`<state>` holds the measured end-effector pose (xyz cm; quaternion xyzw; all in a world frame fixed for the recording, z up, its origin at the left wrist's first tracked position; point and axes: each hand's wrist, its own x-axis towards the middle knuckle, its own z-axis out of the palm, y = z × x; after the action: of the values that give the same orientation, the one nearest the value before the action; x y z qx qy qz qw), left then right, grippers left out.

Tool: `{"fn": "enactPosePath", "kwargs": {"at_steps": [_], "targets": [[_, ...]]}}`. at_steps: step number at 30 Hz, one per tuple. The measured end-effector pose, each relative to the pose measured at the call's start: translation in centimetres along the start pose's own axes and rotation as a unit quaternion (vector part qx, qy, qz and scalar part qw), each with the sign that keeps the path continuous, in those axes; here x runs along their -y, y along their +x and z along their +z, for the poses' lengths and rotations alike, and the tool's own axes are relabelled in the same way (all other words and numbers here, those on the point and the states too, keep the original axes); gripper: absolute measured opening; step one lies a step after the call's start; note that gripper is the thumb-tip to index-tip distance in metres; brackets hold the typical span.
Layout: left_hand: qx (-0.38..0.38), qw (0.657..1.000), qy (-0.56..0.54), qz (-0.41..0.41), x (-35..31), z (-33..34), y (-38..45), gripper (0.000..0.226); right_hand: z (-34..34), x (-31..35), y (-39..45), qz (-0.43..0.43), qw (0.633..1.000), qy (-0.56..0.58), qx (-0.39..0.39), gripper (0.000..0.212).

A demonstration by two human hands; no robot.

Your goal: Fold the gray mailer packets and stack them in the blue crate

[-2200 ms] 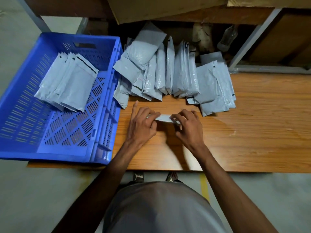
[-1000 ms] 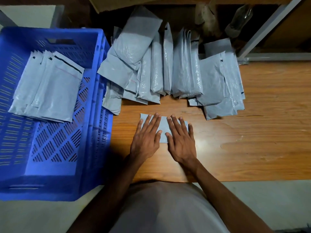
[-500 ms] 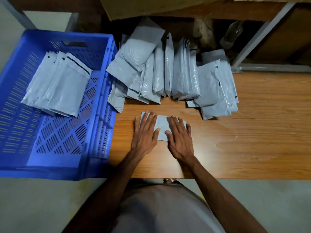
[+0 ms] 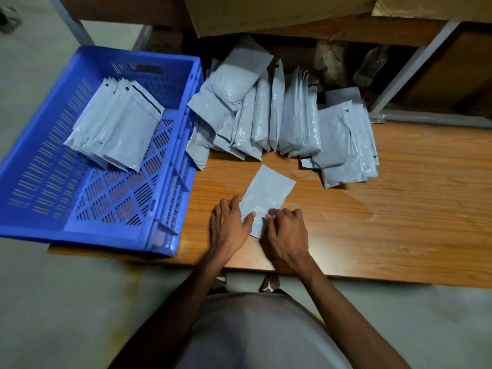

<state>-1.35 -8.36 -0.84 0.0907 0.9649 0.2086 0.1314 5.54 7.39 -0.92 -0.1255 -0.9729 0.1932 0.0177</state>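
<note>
A flat gray mailer (image 4: 267,194) lies on the wooden table (image 4: 386,227), its long side pointing away from me and slightly tilted right. My left hand (image 4: 230,226) rests beside its near left edge, thumb laid on the mailer. My right hand (image 4: 286,231) has curled fingers and pinches the mailer's near end. The blue crate (image 4: 80,235) stands to the left, overhanging the table's front left corner. A leaning stack of folded mailers (image 4: 114,126) sits inside it toward the back.
A pile of unfolded gray mailers (image 4: 266,115) stands and leans along the table's back, with a flatter heap (image 4: 343,145) at its right. Cardboard boxes (image 4: 279,12) and a metal frame leg (image 4: 410,67) rise behind. The table's front edge is just under my wrists.
Both palms were pressing flat on the mailer lying crosswise. Now the mailer is turned lengthwise away from me, my hands have drawn back to its near end, and my right fingers have curled onto it.
</note>
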Motion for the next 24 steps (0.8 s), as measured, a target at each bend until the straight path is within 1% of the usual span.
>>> {"fn": "enactPosePath", "kwargs": {"at_steps": [3,5,8,11,14,17,18,19,21,24], "targets": [[0.039,0.998,-0.023,-0.032,-0.4,-1.0,0.8,0.065,-0.9,-0.5,0.3,0.012,0.998,0.063,0.007,0.025],[0.072,0.995,-0.054,-0.049,-0.6,-1.7,1.8,0.060,-1.3,-0.9,1.2,0.002,0.997,0.072,0.021,0.022],[0.122,0.988,-0.085,-0.043,-0.7,-3.2,3.6,0.049,-2.2,-1.0,3.1,-0.023,0.998,0.055,0.031,0.029],[0.151,0.983,-0.107,-0.014,-1.4,-5.3,5.1,0.039,-3.9,-0.5,5.4,-0.056,0.997,0.043,0.026,0.032],[0.144,0.986,-0.072,0.046,-2.4,-7.5,6.3,0.039,-6.1,0.3,7.8,-0.096,0.995,0.031,0.014,0.040],[0.107,0.988,-0.030,0.104,-3.5,-10.5,7.4,0.047,-9.0,1.1,10.2,-0.153,0.988,0.016,-0.006,0.060],[0.094,0.988,-0.023,0.118,-3.9,-11.7,7.8,0.048,-10.1,1.4,11.1,-0.172,0.985,0.011,-0.009,0.063],[0.083,0.988,-0.019,0.127,-4.3,-13.2,8.2,0.046,-11.3,1.7,12.1,-0.187,0.982,0.003,-0.011,0.062],[0.065,0.988,-0.008,0.140,-5.0,-16.2,9.0,0.041,-13.7,2.6,14.1,-0.206,0.978,-0.016,-0.013,0.051],[0.030,0.986,0.016,0.162,-6.0,-20.6,9.7,0.041,-17.2,4.4,16.6,-0.238,0.970,-0.039,-0.041,0.039]]}}
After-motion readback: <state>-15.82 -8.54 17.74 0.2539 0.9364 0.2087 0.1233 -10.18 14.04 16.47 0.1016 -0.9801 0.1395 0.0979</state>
